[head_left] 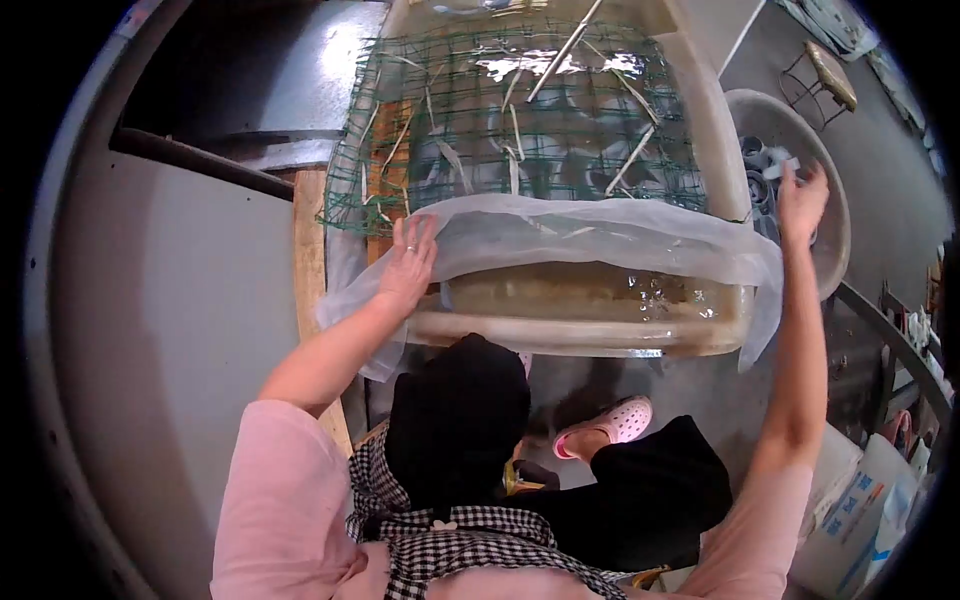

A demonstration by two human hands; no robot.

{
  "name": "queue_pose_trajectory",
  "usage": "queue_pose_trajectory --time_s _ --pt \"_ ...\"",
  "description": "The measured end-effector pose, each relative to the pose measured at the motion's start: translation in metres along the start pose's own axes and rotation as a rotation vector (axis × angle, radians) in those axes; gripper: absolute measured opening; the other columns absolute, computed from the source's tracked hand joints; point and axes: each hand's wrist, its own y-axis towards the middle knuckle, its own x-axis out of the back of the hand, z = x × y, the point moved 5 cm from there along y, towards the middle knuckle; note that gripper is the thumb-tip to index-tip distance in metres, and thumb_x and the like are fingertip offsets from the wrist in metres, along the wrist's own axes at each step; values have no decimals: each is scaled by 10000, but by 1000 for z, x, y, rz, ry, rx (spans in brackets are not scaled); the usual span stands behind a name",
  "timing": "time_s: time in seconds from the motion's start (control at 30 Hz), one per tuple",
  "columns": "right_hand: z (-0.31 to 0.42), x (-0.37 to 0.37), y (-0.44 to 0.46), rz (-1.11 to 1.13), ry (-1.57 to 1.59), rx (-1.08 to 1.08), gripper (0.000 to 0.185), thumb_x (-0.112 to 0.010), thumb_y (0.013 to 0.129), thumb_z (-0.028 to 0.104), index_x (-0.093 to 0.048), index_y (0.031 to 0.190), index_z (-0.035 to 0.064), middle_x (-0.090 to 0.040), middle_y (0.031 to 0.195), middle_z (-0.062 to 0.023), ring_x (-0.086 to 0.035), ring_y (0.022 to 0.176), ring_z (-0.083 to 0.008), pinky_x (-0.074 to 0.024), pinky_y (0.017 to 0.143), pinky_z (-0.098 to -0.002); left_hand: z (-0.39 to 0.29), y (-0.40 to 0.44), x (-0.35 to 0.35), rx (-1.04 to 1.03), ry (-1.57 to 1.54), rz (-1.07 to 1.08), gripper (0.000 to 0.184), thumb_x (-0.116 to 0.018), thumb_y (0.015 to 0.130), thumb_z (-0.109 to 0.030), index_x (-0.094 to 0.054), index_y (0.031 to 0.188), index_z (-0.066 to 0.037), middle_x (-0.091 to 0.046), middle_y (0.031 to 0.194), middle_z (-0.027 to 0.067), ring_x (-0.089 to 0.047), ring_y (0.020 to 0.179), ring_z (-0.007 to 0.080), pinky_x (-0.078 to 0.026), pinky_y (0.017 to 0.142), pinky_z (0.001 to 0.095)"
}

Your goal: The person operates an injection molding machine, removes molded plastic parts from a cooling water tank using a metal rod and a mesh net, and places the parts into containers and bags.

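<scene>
A large tub of water (575, 338) stands in front of me, with a green mesh net (560, 120) across its far part. Pale strips are tied to the net. Along its near edge lies a translucent white sheet (590, 235), hanging over the tub's sides. My left hand (408, 268) rests on the left part of the sheet with its fingers stretched out. Out to the right, above a round basin (838, 215), my right hand (803, 203) is closed on a small pale grey piece (782, 165). Several grey ring-like pieces (757, 195) lie in the basin.
A wooden board (310, 230) and a grey panel (170, 300) border the left side. A small stool (828, 80) stands at the far right. White printed bags (860, 515) lie at lower right. Under the tub's near rim is my foot in a pink clog (622, 420).
</scene>
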Motion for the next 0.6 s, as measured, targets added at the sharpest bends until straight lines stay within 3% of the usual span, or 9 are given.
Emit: queue_pose_trajectory --time_s 0.07,0.1,0.17,0.2,0.27,0.37,0.43,0.5,0.6 --pt "94 10 -53 283 537 114 208 -564 803 86 -600 1007 66 -630 860 -125 -604 742 -221 -472 671 -302 1 3 -6 -26 -13 -13 402 -468 815 -228 -510 1165 -35 -168 1423 220 -128 1312 429 -68 1019 619" --pt "148 24 -85 589 737 180 203 -568 788 77 -602 987 57 -624 751 -122 -597 659 -195 -468 632 -293 0 2 -7 -62 -26 -32 363 -467 812 -227 -564 1097 -24 -177 1418 226 -132 1312 430 -79 1017 621" --pt "220 33 -151 1320 502 275 239 -588 784 144 -606 1002 47 -629 798 -175 -625 762 -245 -478 692 -342 0 -1 -8 -106 -21 -29 318 -475 795 -213 -591 1005 -4 -193 1410 238 -155 1306 429 -133 1012 609" --pt "236 20 -192 1456 579 425 265 -600 787 212 -617 994 46 -626 844 -197 -614 827 -309 -473 739 -386 1 -4 -9 -152 -15 -30 286 -484 779 -199 -618 914 15 -209 1401 250 -179 1301 428 -187 1007 597" --pt "260 -9 -261 1561 545 669 298 -595 801 283 -623 939 19 -615 891 -211 -580 870 -371 -461 777 -423 12 -10 -6 -101 -140 -87 239 -525 746 -186 -621 838 13 -216 1397 254 -184 1306 411 -260 984 561" --pt "291 -57 -328 1648 381 645 631 -583 786 440 -433 1225 13 -540 1046 -307 -518 1010 -424 -425 875 -434 34 -17 5 -64 -369 -167 199 -583 690 -170 -625 751 15 -239 1386 258 -196 1317 367 -393 904 496" --pt "316 -75 -356 1483 334 514 902 -588 738 552 -181 1381 67 -350 1268 -341 -358 1180 -470 -327 974 -482 52 -19 13 -79 -502 -253 177 -626 635 -154 -595 680 15 -281 1367 252 -253 1310 300 -497 786 391" --pt "342 -84 -361 1633 138 339 1062 -597 679 632 -48 1410 94 -162 1372 -332 -186 1271 -478 -235 1019 -518 71 -19 30 -70 -586 -216 173 -637 619 -143 -586 672 14 -292 1364 240 -279 1296 299 -499 781 374" --pt "369 -78 -349 1504 133 177 1057 -628 619 659 -168 1394 106 -230 1380 -258 -224 1278 -420 -257 1003 -525 85 -22 35 -30 -717 -175 163 -650 593 -105 -568 667 15 -309 1358 216 -325 1268 293 -503 768 347"
